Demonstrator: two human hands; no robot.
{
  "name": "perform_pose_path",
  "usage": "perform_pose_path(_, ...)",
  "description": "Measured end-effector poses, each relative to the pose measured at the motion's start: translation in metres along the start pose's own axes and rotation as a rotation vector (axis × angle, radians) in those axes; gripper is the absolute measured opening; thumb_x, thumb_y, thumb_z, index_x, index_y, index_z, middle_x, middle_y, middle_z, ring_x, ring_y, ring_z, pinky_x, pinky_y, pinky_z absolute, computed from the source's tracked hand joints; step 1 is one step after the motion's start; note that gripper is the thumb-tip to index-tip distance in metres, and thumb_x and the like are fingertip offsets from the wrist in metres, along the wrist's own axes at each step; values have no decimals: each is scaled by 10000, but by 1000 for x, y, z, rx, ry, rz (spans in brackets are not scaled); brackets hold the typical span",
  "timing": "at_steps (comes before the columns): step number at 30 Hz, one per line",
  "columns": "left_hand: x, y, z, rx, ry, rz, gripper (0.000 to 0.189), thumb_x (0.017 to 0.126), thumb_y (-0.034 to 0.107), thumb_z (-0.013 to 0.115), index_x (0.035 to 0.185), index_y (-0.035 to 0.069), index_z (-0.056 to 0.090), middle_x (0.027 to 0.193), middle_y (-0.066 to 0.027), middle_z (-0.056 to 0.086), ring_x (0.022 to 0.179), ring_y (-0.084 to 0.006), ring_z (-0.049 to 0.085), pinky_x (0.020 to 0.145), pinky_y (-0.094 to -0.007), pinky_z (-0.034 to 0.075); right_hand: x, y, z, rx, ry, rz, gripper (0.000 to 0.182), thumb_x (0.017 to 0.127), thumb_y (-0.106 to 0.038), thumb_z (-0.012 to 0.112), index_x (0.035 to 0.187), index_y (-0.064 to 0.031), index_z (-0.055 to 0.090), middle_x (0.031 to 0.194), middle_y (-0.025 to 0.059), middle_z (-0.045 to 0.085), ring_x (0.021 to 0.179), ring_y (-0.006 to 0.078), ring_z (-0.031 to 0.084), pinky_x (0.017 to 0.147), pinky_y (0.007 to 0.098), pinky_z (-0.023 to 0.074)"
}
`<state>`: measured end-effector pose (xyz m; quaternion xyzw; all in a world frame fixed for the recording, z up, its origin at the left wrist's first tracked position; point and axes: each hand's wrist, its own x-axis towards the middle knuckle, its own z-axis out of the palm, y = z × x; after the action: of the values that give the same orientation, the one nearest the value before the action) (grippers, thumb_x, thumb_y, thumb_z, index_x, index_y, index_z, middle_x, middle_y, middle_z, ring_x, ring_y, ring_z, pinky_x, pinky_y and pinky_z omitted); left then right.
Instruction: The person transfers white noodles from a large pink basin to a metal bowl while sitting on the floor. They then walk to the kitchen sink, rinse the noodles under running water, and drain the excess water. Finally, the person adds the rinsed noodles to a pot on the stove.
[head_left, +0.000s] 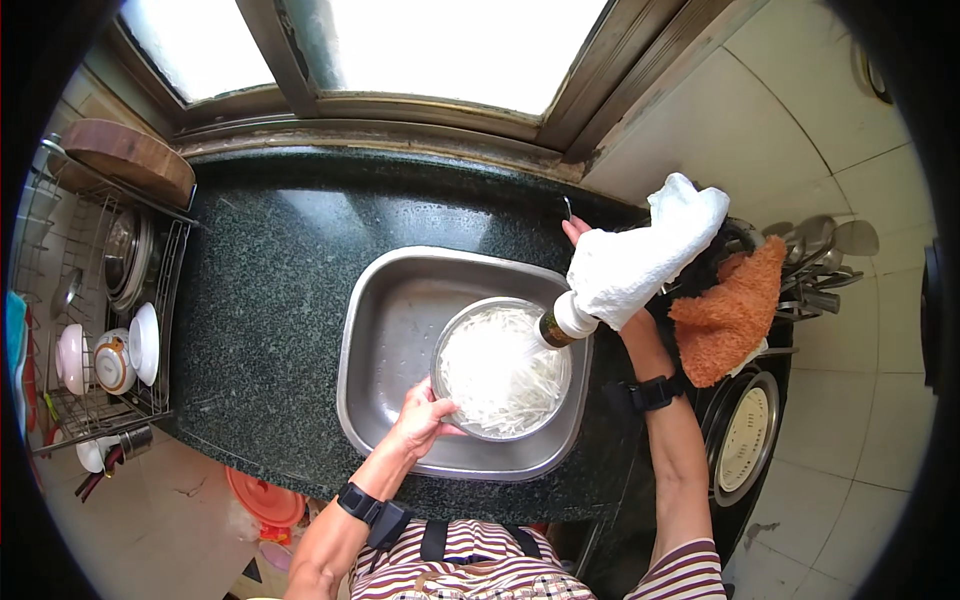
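My left hand (421, 420) grips the rim of a round metal bowl (441, 396) at its lower left, thumb on top. Pale, thin vegetable shreds (510, 367) fill the bowl, which is inside the stainless-steel sink (375, 330). Above its right side, the dark-and-white spout end (556, 328) of a tap sends water onto the shreds. White cloth (630, 262) wraps the rest of the tap. Beyond that cloth, fingertips of my right hand (576, 227) show beside a small metal lever (568, 208); whether they touch it is unclear. The cloth hides most of this hand.
An orange fluffy cloth (731, 319) lies right of the tap, near hanging metal utensils (825, 247). A cream strainer basket (744, 448) stands lower right. Dark stone countertop (255, 315) surrounds the sink. At left, a wire dish rack (169, 300) holds bowls and a wooden chopping board (131, 161).
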<state>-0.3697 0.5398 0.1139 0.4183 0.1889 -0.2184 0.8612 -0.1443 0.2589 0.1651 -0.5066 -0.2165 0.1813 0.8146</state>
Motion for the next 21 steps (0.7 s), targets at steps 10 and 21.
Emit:
perform_pose_path(10, -13, 10, -19, -15, 40, 50, 469, 860, -44, 586, 1312, -19, 464, 1170, -181, 654, 952, -290, 712, 703, -424, 656, 17, -19, -6, -1346, 120, -340, 636, 923, -181, 614, 1506, -63, 390, 1524, 267, 364, 1384, 369, 403, 1139, 456, 301)
perform_pose_path(21, -49, 18, -27, -39, 91, 106, 460, 852, -58, 555, 1303, -23, 472, 1179, -187, 646, 975, -287, 706, 709, -428, 655, -115, 0, 82, -1104, 251, 18, 376, 946, -104, 596, 1309, -11, 557, 1194, 71, 626, 1016, 142, 619, 835, 306, 497)
